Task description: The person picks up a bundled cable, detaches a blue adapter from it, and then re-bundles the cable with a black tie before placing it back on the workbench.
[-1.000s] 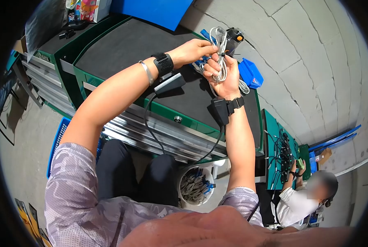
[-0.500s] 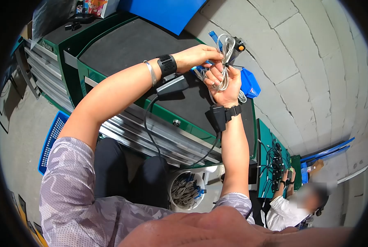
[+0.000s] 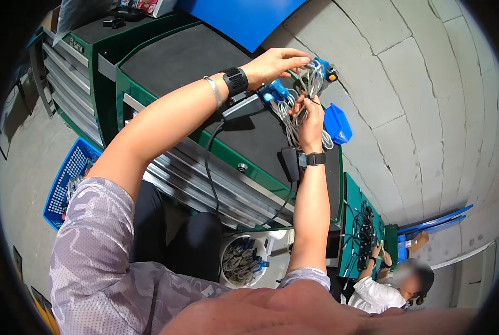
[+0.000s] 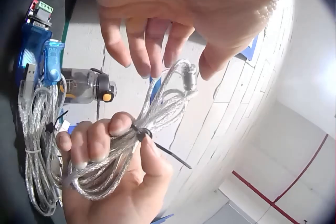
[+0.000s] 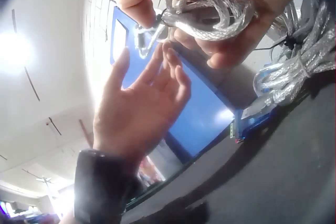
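Observation:
My right hand point(image 3: 312, 127) grips a coiled clear-silver cable point(image 4: 157, 116) around its lower loops, the thumb by a black tie point(image 4: 143, 133) that cinches the coil's middle. The tie's loose tail sticks out sideways. Across the upper end of the coil, my left hand point(image 3: 277, 64) reaches with fingers and thumb spread apart, fingertips close to the top loop. In the right wrist view, the left hand's palm point(image 5: 139, 111) faces the coil. Beside the hands lie more coiled cables point(image 4: 39, 145) with blue connectors point(image 4: 30, 50) on the dark cabinet top.
A bottle point(image 4: 81, 85) and a blue bin point(image 3: 337, 125) stand along the wall side of the green cabinet point(image 3: 216, 139). Below are a white bucket of cables point(image 3: 225, 279) and a blue basket point(image 3: 54, 195). Another person point(image 3: 372, 293) works at the right.
My left fingers have left the tie at the coil's middle and spread near its upper end. The right hand still holds the cable, now turned slightly, and the head view has shifted.

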{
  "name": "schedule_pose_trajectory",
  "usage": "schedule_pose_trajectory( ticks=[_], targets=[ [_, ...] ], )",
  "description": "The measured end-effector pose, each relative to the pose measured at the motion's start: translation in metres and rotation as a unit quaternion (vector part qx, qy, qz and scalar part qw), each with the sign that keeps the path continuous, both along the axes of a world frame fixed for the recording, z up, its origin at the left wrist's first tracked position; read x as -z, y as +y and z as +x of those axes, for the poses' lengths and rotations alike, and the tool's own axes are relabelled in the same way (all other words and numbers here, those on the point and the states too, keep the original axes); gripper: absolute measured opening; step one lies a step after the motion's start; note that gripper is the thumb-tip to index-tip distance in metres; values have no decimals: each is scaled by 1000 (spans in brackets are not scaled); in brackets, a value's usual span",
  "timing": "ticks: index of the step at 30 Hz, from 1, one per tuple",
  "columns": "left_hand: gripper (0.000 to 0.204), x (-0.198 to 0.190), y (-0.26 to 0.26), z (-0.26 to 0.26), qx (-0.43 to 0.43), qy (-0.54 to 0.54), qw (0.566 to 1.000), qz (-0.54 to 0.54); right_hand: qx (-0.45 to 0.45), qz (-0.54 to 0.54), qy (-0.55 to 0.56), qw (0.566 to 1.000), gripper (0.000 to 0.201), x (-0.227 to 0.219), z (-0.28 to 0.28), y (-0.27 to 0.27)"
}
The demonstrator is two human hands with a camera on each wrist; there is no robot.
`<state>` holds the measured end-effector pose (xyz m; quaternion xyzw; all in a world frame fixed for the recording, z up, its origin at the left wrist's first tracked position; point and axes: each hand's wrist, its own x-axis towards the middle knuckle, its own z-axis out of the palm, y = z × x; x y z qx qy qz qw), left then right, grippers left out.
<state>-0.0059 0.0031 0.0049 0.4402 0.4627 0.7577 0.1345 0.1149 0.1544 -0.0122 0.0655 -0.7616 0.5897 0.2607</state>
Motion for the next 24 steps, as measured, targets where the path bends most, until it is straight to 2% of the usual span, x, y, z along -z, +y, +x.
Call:
schedule_pose_trajectory(
  ticks=[2, 6, 8, 9, 14, 16, 18, 20, 24],
  targets=[
    [52, 3, 4, -8, -15, 23, 999, -25, -4, 16, -12, 1000, 21, -1, 1, 2],
    [46, 3, 4, -10, 19, 16, 999, -26, -77, -53, -35, 995, 24, 2, 0, 8],
    [40, 3, 5, -11, 20, 12, 1000, -15, -188, -167, -101, 963, 28, 2, 1, 11],
    [37, 4, 7, -12, 15, 20, 1000, -7, -202, -173, -119, 957, 31, 2, 0, 10],
    [34, 4, 9, -13, -18, 20, 1000, 13, -209, -202, -124, 949, 36, 4, -2, 10],
    [35, 6, 11, -15, -68, 3, 997, 39, -133, -182, -103, 969, 40, 0, -1, 0],
    [36, 7, 12, -21, -102, -18, 994, 44, -163, -163, -107, 967, 40, 1, -1, 5],
    [35, 8, 11, -24, -117, -40, 991, 43, -87, -80, -121, 986, 40, -2, -1, -2],
    [35, 7, 9, -23, -124, -41, 991, 28, -97, -66, -109, 987, 40, 0, -1, -2]
  ],
)
